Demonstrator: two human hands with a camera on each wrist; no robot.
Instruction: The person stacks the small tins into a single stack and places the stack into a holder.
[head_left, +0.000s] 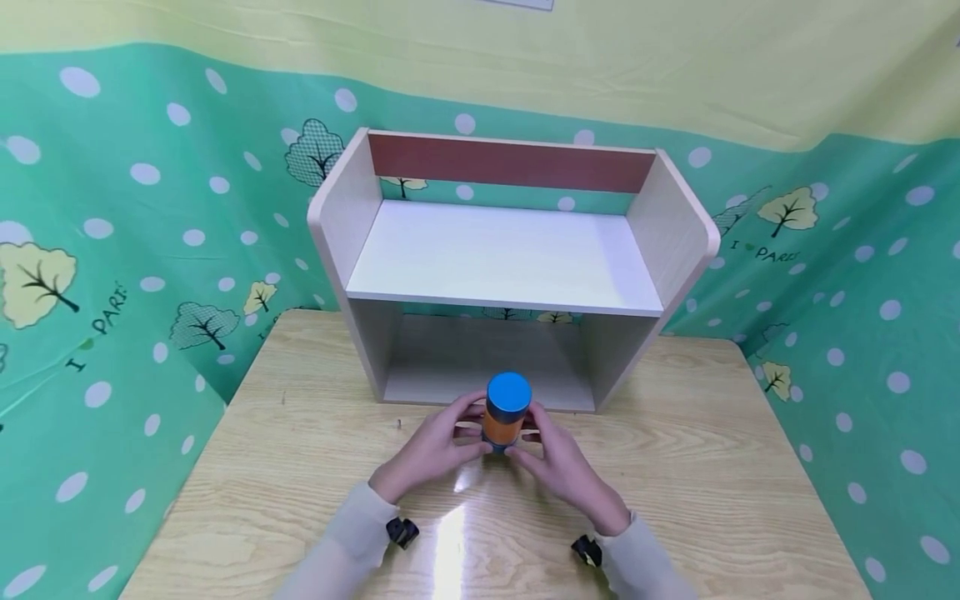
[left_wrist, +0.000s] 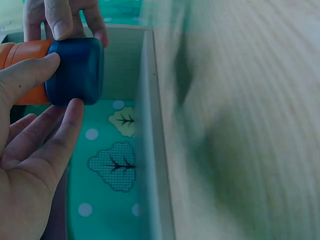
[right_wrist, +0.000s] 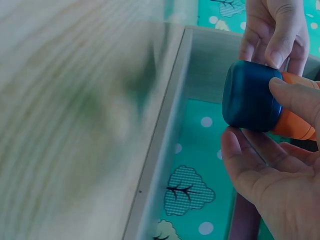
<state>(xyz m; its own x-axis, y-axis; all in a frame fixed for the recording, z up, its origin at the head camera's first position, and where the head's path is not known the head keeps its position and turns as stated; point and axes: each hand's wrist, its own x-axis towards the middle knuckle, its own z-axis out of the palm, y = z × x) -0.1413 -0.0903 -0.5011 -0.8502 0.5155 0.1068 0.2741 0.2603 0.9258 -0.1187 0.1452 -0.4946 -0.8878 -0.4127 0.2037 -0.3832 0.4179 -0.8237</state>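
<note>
An orange canister with a blue lid and a dark blue base (head_left: 503, 427) stands upright between the two hands, in front of the small shelf unit. My left hand (head_left: 442, 443) holds its left side, the thumb lying across the seam above the base (left_wrist: 75, 72). From the other side, my right hand (head_left: 558, 462) grips it with the thumb on the near face and the fingers around the back. Both wrist views show a gap between the base and the wooden tabletop (right_wrist: 75, 100). In those two views the lid is out of frame.
The two-level shelf unit (head_left: 502, 258) stands at the back of the wooden table (head_left: 697, 483), with a white upper board and a reddish back strip. Behind and beside the table hangs a green curtain (head_left: 112, 250) with dots and trees.
</note>
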